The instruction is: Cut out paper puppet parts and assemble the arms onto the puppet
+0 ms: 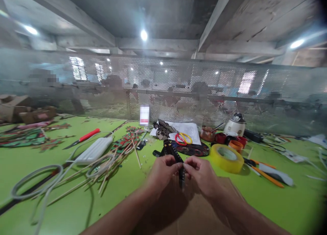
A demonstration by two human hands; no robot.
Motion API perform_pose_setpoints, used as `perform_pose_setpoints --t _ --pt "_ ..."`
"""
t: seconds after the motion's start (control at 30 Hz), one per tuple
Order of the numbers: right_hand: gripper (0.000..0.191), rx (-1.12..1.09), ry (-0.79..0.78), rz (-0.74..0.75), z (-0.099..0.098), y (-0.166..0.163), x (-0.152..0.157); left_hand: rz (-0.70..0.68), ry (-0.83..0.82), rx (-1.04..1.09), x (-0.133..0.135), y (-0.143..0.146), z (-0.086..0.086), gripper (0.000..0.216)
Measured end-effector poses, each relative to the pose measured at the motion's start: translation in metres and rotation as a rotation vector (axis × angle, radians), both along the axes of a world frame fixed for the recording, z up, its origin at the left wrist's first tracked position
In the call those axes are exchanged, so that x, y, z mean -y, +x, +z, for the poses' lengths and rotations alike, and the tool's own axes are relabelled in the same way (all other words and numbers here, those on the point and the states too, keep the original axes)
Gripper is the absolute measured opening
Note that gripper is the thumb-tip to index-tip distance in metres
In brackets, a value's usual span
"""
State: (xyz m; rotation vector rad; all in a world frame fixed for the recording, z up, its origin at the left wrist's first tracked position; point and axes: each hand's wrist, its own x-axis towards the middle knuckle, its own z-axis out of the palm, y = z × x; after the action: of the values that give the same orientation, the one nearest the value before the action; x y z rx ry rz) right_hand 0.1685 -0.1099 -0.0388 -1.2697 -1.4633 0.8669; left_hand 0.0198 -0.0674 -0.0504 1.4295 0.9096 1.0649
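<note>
Close together in the middle of the view, both of my hands pinch a black cutout piece (181, 177), a narrow dark strip with pale marks along its edges and gold dots near its top. My left hand (163, 170) grips it from the left, thumb and forefinger pressed together. From the right, my right hand (201, 173) pinches it at nearly the same spot; the fingertips almost meet. Below the hands lies a brown cardboard sheet (204, 214). Just beyond them are a dark figure cutout (162, 131) on white paper and red-and-yellow-handled scissors (185, 138).
Yellow tape roll (227, 158), orange-handled pliers (268, 173), paint pots (235, 145) and a cream-coloured jug (235, 124) stand right. Left are thin sticks (104, 173), a white power strip (95, 149), cables and a red-handled knife (84, 137). A perforated screen (168, 74) closes the back; people sit beyond.
</note>
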Motion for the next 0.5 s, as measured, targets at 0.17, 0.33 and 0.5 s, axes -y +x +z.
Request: perform_pose_setpoints --t 0.17,0.33,0.5 --pt "0.023 -0.004 -0.004 0.029 -0.002 -0.001 -0.002 -0.014 -0.049 0.023 0.001 0.0 -0.001 0.022" --pt "0.03 -0.039 -0.003 0.115 -0.001 0.001 -0.005 -0.034 -0.053 0.061 0.004 -0.002 0.005 0.024" --pt "0.026 -0.046 -0.034 0.236 0.006 0.01 -0.006 -0.052 -0.032 0.054 0.004 -0.003 0.008 0.021"
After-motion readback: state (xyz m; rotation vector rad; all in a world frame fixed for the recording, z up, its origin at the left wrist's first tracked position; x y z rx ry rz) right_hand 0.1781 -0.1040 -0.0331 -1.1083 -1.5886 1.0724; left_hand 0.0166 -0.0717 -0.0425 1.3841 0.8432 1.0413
